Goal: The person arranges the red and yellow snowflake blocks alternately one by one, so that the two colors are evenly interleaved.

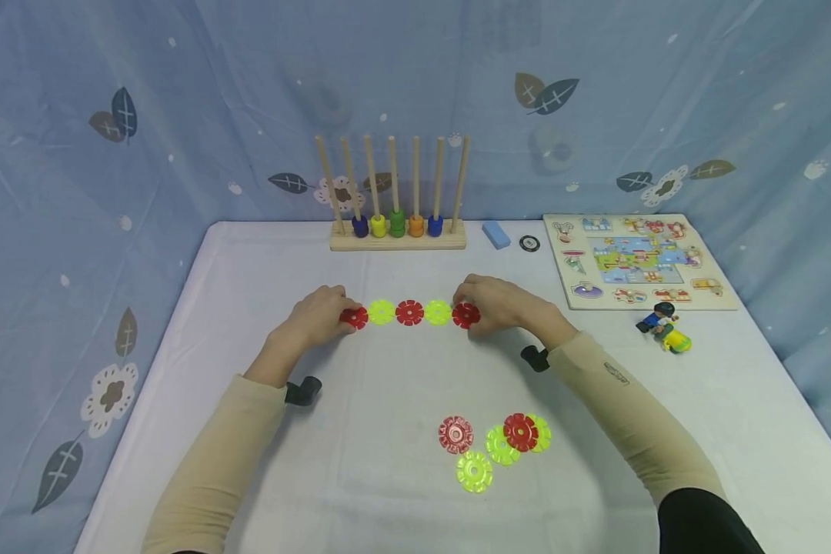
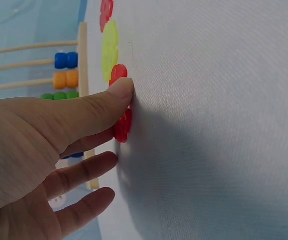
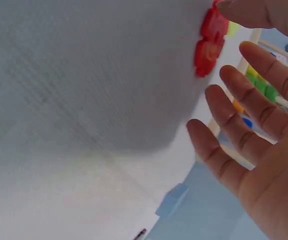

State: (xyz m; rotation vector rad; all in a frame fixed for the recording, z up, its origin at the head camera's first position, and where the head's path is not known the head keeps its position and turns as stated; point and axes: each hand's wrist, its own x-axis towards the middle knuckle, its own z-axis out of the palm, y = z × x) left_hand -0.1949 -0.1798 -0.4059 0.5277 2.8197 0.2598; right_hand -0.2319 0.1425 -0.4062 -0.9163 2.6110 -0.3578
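Note:
Several flower-shaped plastic discs, alternately red and yellow-green, form a straight row across the table in the head view, with a red disc (image 1: 409,312) in the middle. At the row's left end my left hand (image 1: 318,314) pinches a red flower disc (image 1: 355,318), its thumb lying over the disc (image 2: 124,125) in the left wrist view. My right hand (image 1: 497,304) is at the other end, by another red flower disc (image 1: 466,315). In the right wrist view its thumb touches this disc (image 3: 207,55), while the other fingers (image 3: 228,117) are spread and hold nothing.
Loose red (image 1: 455,435) and yellow-green flower discs (image 1: 474,472) lie nearer me, some overlapping. Behind the row stand a wooden peg rack (image 1: 398,241) with coloured beads, a blue block (image 1: 495,235) and a black ring (image 1: 529,243). A puzzle board (image 1: 575,269) and toy figures (image 1: 665,327) are at right.

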